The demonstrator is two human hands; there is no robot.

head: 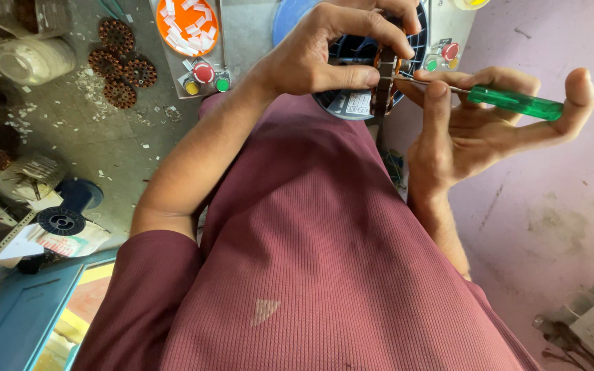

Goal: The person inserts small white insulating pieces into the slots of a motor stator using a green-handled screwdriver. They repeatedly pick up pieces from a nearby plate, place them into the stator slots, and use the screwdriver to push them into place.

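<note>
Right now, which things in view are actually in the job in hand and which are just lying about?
In use:
- left hand gripping the small wound core
- right hand holding the green-handled screwdriver, tip at the core

Lying about:
- loose round cores on the bench
- orange dish of white slips
- clear jar
- black spool
- red and green buttons

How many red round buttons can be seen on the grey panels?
2. One red button is on the left grey panel under the orange dish; another red button is right, above the screwdriver. Hands may hide more.
</note>
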